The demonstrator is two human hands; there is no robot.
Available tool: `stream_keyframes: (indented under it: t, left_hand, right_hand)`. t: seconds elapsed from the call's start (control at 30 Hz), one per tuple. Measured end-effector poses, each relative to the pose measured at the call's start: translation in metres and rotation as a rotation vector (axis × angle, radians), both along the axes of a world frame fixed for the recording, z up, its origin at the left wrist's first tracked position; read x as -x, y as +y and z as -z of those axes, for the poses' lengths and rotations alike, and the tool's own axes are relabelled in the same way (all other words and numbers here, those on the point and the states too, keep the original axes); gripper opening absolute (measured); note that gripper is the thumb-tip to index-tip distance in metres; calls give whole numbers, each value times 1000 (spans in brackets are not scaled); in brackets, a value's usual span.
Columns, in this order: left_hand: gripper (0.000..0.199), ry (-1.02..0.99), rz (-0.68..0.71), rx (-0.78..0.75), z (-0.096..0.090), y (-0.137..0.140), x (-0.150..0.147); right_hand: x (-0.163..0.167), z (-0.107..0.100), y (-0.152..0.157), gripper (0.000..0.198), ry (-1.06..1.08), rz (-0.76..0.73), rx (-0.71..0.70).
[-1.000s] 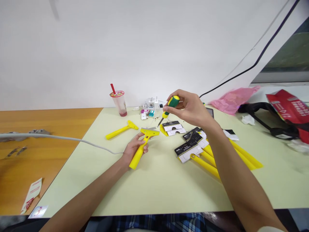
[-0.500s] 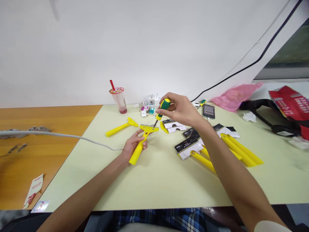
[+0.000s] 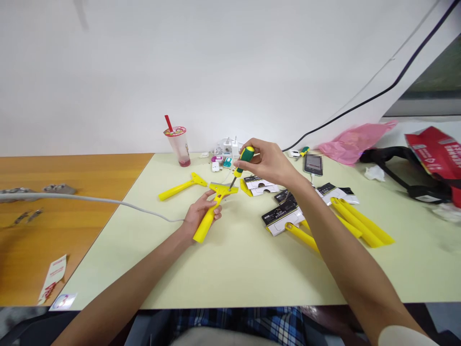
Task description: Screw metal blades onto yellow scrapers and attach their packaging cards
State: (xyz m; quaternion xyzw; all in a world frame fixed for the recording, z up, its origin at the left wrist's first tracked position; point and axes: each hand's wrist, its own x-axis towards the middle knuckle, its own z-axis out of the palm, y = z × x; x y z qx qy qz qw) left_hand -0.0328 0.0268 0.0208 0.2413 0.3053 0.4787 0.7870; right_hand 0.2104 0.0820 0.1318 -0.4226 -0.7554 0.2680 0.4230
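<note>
My left hand (image 3: 200, 213) is wrapped round a yellow scraper (image 3: 205, 226) just above the table, its wide head pointing away from me. Between the fingers and thumb of my right hand (image 3: 268, 161) is a green and yellow screwdriver (image 3: 246, 154). The shaft slants down to the left, and its tip meets a small screw at the right end of the scraper's head. A second yellow scraper (image 3: 178, 190) lies on the table just beyond my left hand.
Black-and-white packages (image 3: 283, 217) and several yellow handles (image 3: 363, 226) lie to the right, partly under my right forearm. A lidded cup (image 3: 179, 146) with a red straw, small chargers (image 3: 227, 146) and a phone (image 3: 313, 164) sit along the wall. A grey cable (image 3: 108, 201) crosses from the left.
The camera view has shifted slightly. Both hands keep their hold, and the screwdriver tip stays at the right end of the scraper's head.
</note>
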Motion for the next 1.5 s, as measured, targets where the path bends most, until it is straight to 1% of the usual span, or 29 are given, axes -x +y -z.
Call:
stream_keyframes:
  t: [0.27, 0.63, 0.93, 1.17, 1.33, 1.5]
  left_hand:
    - [58, -11, -28, 31, -3, -1, 0]
    - [59, 14, 14, -5, 0, 1, 1]
    - [57, 0, 8, -2, 0, 1, 2]
    - [59, 9, 0, 1, 0, 0, 1]
    - [63, 35, 6, -12, 0, 1, 1]
    - [64, 58, 17, -28, 1, 1, 0]
  right_hand:
    - [0, -3, -2, 49, -12, -11, 21]
    - [-1, -2, -4, 45, -13, -56, 15]
    - [0, -7, -10, 47, -2, -51, -25]
    - [3, -5, -10, 51, -3, -84, 2]
    - [4, -4, -10, 50, -7, -82, 19]
    - [5, -4, -11, 46, -22, -126, 25]
